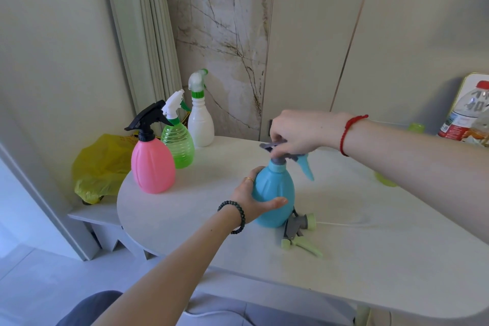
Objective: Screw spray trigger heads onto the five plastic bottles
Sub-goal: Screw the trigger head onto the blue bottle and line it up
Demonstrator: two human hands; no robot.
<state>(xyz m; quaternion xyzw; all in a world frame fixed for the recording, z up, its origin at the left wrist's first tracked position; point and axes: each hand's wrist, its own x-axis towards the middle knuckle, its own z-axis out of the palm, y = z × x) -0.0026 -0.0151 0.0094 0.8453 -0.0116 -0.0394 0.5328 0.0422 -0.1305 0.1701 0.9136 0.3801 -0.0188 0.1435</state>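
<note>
1. The blue bottle [275, 193] stands upright on the white table [185, 204], near the middle of the view. The left hand [254, 198] wraps its body from 9 o'clock, thumb across the front, fingers curled round the far side. This grip should stay firm so the bottle cannot spin.
2. The right hand [304, 132] is closed from above on the grey-and-blue trigger head [288, 156], which sits at the bottle's neck, its blue lever hanging toward 4 o'clock. Whether the collar's threads have caught I cannot tell.
3. Judged from here, the head should be kept square to the neck and turned by the collar, not the lever, to avoid cross-threading.
4. At 10 o'clock stand 3 bottles already wearing heads: pink bottle [153, 164], green bottle [178, 144], white bottle [200, 120].
5. A loose green-and-grey trigger head [299, 230] lies on the table at 5 o'clock, just beside the blue bottle's base; keep elbows clear of it.
</note>
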